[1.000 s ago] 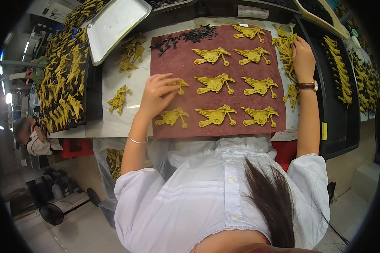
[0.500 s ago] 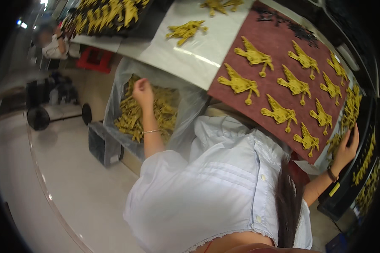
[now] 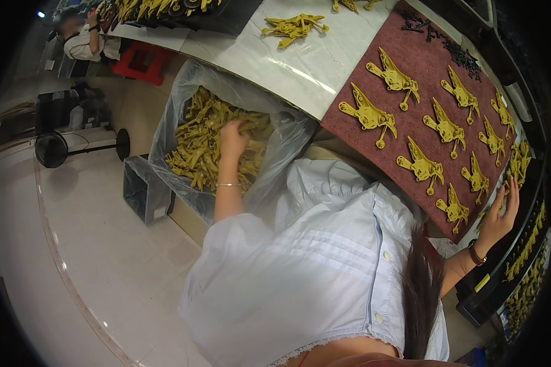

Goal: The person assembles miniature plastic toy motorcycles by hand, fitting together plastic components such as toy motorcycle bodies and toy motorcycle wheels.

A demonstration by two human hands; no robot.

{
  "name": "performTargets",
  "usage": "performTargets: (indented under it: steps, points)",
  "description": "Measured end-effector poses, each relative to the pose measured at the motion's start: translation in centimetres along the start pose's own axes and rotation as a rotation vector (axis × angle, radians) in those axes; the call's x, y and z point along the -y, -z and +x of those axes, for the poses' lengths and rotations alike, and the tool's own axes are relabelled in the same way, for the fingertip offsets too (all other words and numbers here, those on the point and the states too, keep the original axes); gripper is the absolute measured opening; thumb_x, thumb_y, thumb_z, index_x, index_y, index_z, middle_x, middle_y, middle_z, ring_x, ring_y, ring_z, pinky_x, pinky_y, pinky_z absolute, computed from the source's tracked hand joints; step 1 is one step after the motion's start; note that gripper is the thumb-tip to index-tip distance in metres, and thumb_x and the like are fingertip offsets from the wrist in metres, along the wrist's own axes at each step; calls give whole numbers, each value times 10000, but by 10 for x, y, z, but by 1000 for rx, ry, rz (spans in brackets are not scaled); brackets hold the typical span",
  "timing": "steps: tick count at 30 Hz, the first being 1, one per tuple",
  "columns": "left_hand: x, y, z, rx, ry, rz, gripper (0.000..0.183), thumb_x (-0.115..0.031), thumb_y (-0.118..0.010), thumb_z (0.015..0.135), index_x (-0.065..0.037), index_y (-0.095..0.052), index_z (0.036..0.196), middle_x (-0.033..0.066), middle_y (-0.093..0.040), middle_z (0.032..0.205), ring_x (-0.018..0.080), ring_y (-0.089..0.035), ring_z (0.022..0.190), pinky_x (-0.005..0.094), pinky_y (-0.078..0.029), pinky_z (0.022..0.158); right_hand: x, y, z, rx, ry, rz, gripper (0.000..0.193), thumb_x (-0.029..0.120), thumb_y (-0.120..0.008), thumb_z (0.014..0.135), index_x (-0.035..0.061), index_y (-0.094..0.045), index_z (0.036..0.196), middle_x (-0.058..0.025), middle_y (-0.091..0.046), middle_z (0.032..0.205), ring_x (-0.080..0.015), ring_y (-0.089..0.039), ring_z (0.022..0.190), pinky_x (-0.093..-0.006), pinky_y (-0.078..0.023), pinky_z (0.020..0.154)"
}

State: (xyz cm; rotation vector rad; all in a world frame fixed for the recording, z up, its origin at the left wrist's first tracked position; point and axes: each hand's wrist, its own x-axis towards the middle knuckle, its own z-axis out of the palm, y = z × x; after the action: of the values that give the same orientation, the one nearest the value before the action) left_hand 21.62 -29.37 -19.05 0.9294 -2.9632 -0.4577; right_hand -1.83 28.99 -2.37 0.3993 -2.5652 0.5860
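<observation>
My left hand (image 3: pixel 232 140) is down in a box lined with a clear plastic bag (image 3: pixel 193 76). Its fingers curl at a yellow lever-like part on the heap of yellow parts (image 3: pixel 196 131); the fingertips are partly hidden. At the far right, my right hand (image 3: pixel 499 214) has its fingers stretched and apart, beside a row of yellow parts (image 3: pixel 518 162) along the mat's edge. On the dark red mat (image 3: pixel 404 131) several yellow parts, such as this one (image 3: pixel 366 115), lie spaced out in rows, each with a short arm ending in a round knob.
Small black pieces (image 3: pixel 462 60) lie at the mat's far edge. More yellow parts (image 3: pixel 294 29) rest on the white tabletop (image 3: pixel 239 52). A black tray (image 3: pixel 226 23), a red stool (image 3: pixel 142 61), a grey bin (image 3: pixel 146 189) and a floor fan (image 3: pixel 52 150) stand around. Another person (image 3: pixel 82 43) is far left.
My left hand has moved right and deeper over the heap in the box. The view has shifted slightly; my right hand stays by the mat's right edge.
</observation>
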Motion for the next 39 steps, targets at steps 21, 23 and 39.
performTargets:
  steps: [21,23,39]
  points:
    - [-169,138,5,574,-352,-2207,445,-142,-577,895,-23,-402,1286,113,-429,1151,190,-480,923,306,-417,724,62,2,-29,70,-73,237,262,63,-582,923,-6,-631,1171,-141,-615,1236,-256,-566,1169,-351,-411,985]
    - [-199,125,6,915,-262,-2487,449,-169,-570,901,-18,-401,1288,102,-405,1128,177,-452,867,283,-376,675,70,3,-34,60,-70,261,263,62,-585,920,-7,-631,1169,-141,-614,1238,-256,-567,1166,-348,-411,985]
    - [-177,140,-5,-231,-130,-1677,357,7,-593,877,-47,-498,1217,114,-617,1076,220,-637,941,364,-546,803,114,-11,-23,197,-6,543,344,67,-687,815,18,-647,1153,-129,-624,1213,-248,-614,1074,-330,-470,916]
